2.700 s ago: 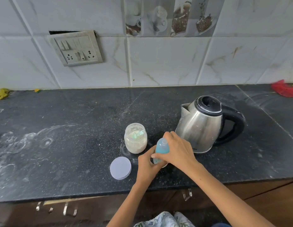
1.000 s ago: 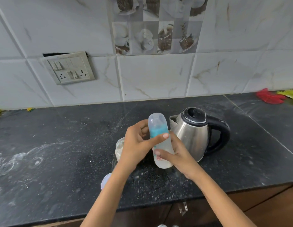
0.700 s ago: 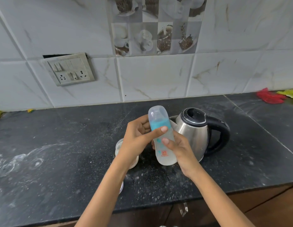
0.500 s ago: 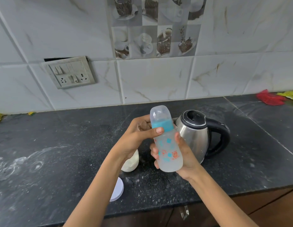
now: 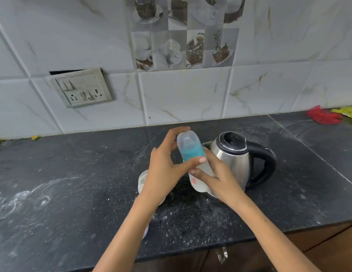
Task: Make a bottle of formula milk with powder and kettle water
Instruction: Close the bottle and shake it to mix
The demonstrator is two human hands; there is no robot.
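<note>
powder jar mostly hidden behind left forearm, bottle print partly covered

Shiny steel kettle, translucent plastic bottle

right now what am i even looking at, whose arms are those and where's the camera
There is no machine here. The camera sits on a person's head, looking forward and down, so the two arms are that person's own. Both hands hold a baby bottle with a blue collar and clear cap, lifted above a dark counter: the left hand with its thumb across the collar, the right hand around the body. Behind it stands a steel kettle. A jar is partly hidden by the left hand.
</note>
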